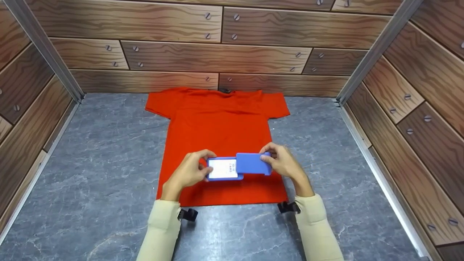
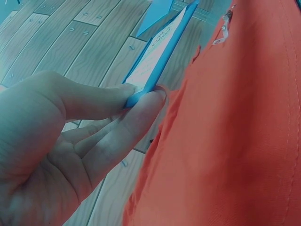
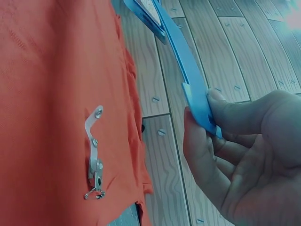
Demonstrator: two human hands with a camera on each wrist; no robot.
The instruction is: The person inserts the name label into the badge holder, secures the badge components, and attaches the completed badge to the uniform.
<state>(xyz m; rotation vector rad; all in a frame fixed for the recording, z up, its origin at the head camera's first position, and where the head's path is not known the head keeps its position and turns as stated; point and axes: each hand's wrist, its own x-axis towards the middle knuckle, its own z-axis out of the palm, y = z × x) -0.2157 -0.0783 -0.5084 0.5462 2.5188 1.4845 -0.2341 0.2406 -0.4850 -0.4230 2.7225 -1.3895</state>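
Over the lower part of a red T-shirt (image 1: 221, 134) spread flat, a blue card holder (image 1: 224, 178) with a white printed card (image 1: 219, 169) showing is pinched at its left end by my left hand (image 1: 190, 170). Thumb and fingers of my right hand (image 1: 284, 159) grip the right end of a flat blue cover (image 1: 252, 163). The cover's left edge overlaps the holder's right part, hiding it from above. Both pieces are tilted in the wrist views. A metal badge clip with a pale strap (image 3: 93, 150) shows against the red cloth in the right wrist view.
The shirt lies on a grey marbled surface (image 1: 119, 145), its collar near the wood-patterned back wall (image 1: 174, 56). Similar panels stand left and right (image 1: 417, 123), with metal strips along their bases. A small dark item (image 1: 224, 90) sits at the collar.
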